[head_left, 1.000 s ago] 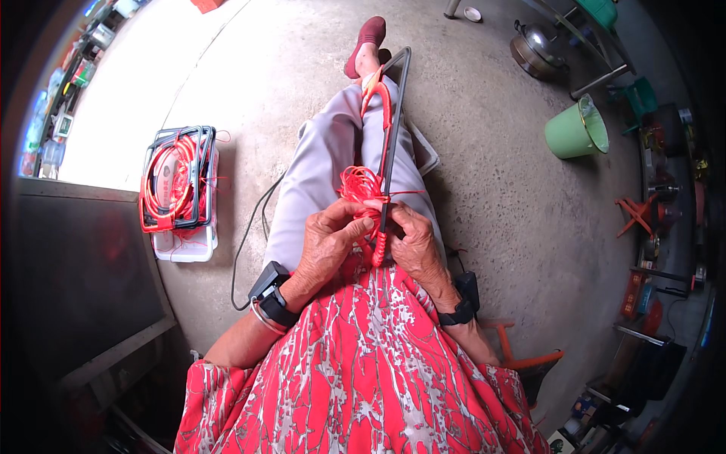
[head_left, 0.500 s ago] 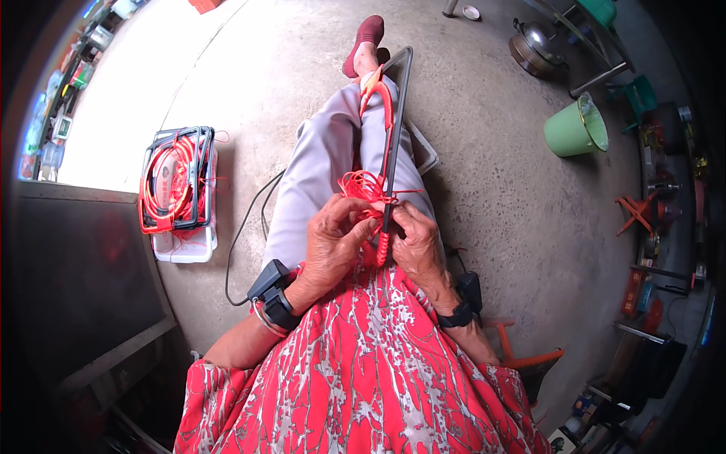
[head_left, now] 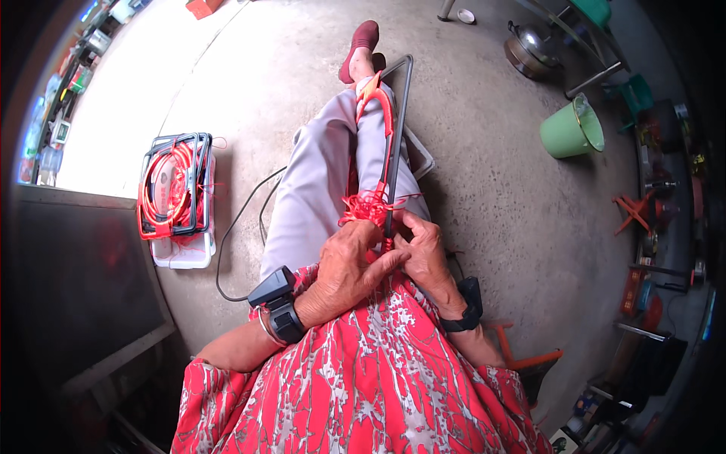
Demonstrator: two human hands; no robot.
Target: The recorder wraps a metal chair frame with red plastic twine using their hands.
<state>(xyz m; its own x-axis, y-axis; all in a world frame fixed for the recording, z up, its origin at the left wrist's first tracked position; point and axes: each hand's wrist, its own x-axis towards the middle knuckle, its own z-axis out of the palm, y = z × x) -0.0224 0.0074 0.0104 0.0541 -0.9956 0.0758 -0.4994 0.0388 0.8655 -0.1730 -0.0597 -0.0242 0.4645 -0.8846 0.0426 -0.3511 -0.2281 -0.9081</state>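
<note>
Between both hands, dark frame (head_left: pixel 403 113): near end of its long bar at the fingers; rest runs up and away, over the trousers (head_left: pixel 310 181) toward the shoe (head_left: pixel 361 47).
Left hand (head_left: pixel 346 261): left of the bar, fingers curled in close, thumb stretched across toward the right hand; fingertips hidden, can't tell what they pinch.
Right hand (head_left: pixel 425 253): right of the bar, narrow, thumb and fingers closed around its near end.
Red cord (head_left: pixel 367 206): loose bundle just beyond the left fingers, against the bar; more of it between the hands, partly covered.
Red strip (head_left: pixel 389 113): beyond both hands, curved, alongside the bar.
Wrist units (head_left: pixel 286 321): black, one strapped behind each hand.
White tray (head_left: pixel 185 256): well left of the left hand, more frames and red coils (head_left: pixel 174 166) piled on it.
Black cable (head_left: pixel 218 261): left of the left hand, on the floor.
Green bin (head_left: pixel 563 135): well right of and beyond the right hand.
</note>
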